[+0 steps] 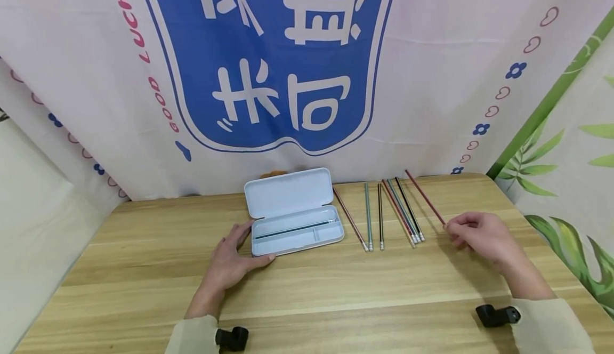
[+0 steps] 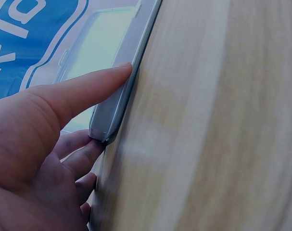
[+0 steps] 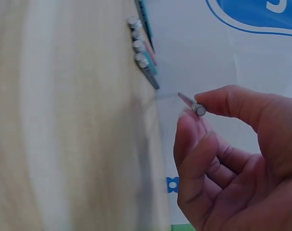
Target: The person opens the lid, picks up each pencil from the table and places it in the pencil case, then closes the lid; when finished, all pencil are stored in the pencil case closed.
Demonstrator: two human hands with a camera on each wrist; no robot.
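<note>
A light blue pencil case [image 1: 288,195] lies on the table with its lid raised. One dark green pencil [image 1: 292,230] is inside, in the long compartment. My left hand [image 1: 232,260] rests against the case's front left corner, the thumb laid straight along the front edge and the fingers at the left end. Off to the right, my right hand [image 1: 482,234] pinches a dark red pencil [image 1: 424,196] between thumb and fingertips, near its eraser end. In the right wrist view this pencil [image 3: 199,109] points away from the hand, eraser end nearest the camera.
Between the case and my right hand lie several pencils: a red one [image 1: 350,219], a teal one [image 1: 368,218], a black one [image 1: 381,217] and a close group [image 1: 405,215]. A printed cloth [image 1: 422,103] hangs behind the wooden table [image 1: 336,300].
</note>
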